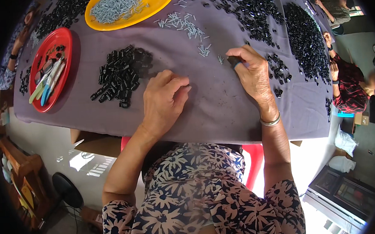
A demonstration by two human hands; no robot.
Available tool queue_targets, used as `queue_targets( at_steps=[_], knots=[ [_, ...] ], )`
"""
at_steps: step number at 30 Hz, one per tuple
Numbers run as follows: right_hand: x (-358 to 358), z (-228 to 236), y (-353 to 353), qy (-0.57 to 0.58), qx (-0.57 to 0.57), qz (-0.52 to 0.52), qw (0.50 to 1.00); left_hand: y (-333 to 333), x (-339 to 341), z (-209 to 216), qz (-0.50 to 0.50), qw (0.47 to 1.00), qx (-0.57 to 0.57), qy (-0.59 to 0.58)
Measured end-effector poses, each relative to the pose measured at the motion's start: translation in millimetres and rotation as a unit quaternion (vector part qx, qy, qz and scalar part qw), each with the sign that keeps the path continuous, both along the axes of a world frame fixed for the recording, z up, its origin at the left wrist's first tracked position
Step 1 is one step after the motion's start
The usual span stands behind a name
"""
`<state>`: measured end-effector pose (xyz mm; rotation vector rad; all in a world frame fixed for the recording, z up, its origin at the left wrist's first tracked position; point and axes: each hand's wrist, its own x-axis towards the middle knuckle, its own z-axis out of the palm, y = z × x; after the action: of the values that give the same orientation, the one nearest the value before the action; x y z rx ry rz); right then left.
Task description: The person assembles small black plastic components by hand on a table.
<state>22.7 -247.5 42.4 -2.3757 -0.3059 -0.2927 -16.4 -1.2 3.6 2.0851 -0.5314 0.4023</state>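
Note:
My left hand (165, 97) is raised over the near part of the table, fingers curled and thumb close to the index finger. Anything in its grasp is too small or hidden to make out. To its left lies a heap of small black blocky parts (119, 74). My right hand (252, 71) is closed, its fingertips bent inward, with a dark cover and a blue band around a finger. What it grips, if anything, I cannot see. Just left of its fingertips is a little cluster of grey screw-like pins (221, 59). More loose pins (185, 26) are scattered farther back.
A yellow plate (90, 21) heaped with pins stands at the back. On the left, a red tray (68, 59) holds several handled tools. Black parts (254, 12) spread over the back and right of the grey cloth (204, 112). Other people sit along both sides.

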Motion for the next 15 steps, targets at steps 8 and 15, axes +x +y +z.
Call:
queue_targets(
  at_steps=[8,15],
  knots=[
    [22.2,-1.5,37.2,0.026,0.029,0.122,0.992,-0.7,0.9,-1.2,0.022,1.000,0.003,-0.006],
    [47.7,-4.4,36.9,0.023,-0.089,0.139,0.986,-1.6,1.6,-1.2,0.010,1.000,0.019,-0.016]
  ],
)
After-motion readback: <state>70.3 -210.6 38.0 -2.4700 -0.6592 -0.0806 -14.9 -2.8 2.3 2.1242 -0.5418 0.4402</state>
